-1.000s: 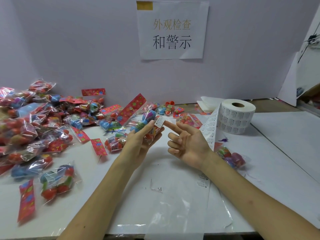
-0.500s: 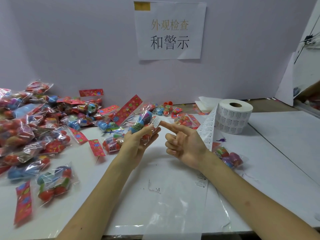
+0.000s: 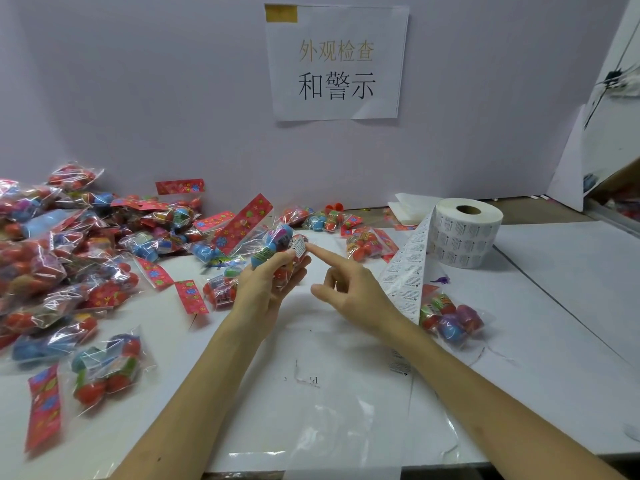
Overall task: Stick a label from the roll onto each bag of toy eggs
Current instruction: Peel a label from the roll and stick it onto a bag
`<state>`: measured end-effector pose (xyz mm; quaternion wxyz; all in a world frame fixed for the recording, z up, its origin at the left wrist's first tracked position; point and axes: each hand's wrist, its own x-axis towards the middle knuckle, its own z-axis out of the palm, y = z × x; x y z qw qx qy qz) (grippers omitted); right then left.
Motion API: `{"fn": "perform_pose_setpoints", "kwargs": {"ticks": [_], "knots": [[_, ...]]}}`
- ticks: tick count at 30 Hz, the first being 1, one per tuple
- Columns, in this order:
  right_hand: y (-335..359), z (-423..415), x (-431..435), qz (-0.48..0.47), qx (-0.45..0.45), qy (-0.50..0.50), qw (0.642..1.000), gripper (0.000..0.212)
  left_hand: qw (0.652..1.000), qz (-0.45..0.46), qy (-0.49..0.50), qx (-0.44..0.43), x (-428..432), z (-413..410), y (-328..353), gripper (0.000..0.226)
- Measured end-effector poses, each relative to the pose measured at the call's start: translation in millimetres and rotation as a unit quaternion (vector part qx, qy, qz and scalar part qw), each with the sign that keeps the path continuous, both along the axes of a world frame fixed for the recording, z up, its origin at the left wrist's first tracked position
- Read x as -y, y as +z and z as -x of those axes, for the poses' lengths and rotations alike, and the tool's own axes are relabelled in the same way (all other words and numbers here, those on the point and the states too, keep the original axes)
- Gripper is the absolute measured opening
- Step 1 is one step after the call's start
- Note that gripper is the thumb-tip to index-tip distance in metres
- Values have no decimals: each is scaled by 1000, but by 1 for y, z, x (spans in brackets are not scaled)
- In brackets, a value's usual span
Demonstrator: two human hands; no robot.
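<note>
My left hand (image 3: 266, 285) grips a clear bag of toy eggs (image 3: 277, 242) with a red flowered header, held up over the middle of the table. A small white label (image 3: 300, 245) sits on the bag's upper right side. My right hand (image 3: 349, 289) points its straight index finger at that label, the fingertip touching it, while the other fingers are loosely curled and hold nothing. The label roll (image 3: 464, 233) stands at the back right, and its printed strip (image 3: 407, 275) trails down toward my right wrist.
A big pile of egg bags (image 3: 69, 254) covers the left side of the table. Single bags lie at front left (image 3: 104, 368), right of my right hand (image 3: 450, 317) and near the roll (image 3: 363, 244). A printed sign (image 3: 336, 60) hangs on the wall.
My right index finger has moved left from a small gap onto the label on the bag. The left hand has kept hold of the bag, shifting slightly.
</note>
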<state>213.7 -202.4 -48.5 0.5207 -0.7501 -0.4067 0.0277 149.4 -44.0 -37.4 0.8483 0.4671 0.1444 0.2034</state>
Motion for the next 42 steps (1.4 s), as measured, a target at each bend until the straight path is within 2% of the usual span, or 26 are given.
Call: {"fn": "perform_pose_setpoints", "kwargs": {"ticks": [2,3,6,8,11,13,15,18,20,26,31,35,38,42], "knots": [[-6,2,-3,88,108,-70,988,78,1000,10,5,-1,0,0,0,34],[-9,2,-4,120,126,-90,981,83,1000,16,5,-2,0,0,0,34],[-12,-2,-5,175,105,-138,969,88,1000,22,-2,-4,0,0,1,32],[-11,-8,-2,127,84,-156,976,76,1000,12,-10,-7,1,-1,2,31],[-4,-14,0,-30,-30,-126,991,53,999,-24,-25,-9,2,-2,1,28],[2,-15,0,-83,-103,-84,988,54,997,-66,-47,-5,3,-1,0,24],[3,-13,0,-85,-106,-69,988,54,990,-124,-68,0,6,-1,-3,18],[0,-13,1,-84,-67,-90,990,29,984,-159,-85,-5,10,-1,-4,25],[1,-16,2,-106,-81,-90,987,16,983,-159,-95,-10,10,-1,-3,30],[7,-25,10,-141,-130,-91,977,31,978,-159,-134,-25,13,-1,-2,40],[6,-20,6,-116,-101,-57,986,18,980,-157,-124,-17,9,0,-2,36],[7,-21,7,-144,-148,-31,978,19,982,-135,-131,-21,9,0,-1,37],[9,-21,7,-150,-174,-36,973,10,983,-127,-129,-24,10,0,-1,38],[9,-22,6,-140,-199,-45,969,39,985,-121,-122,-30,9,0,-1,39]]}}
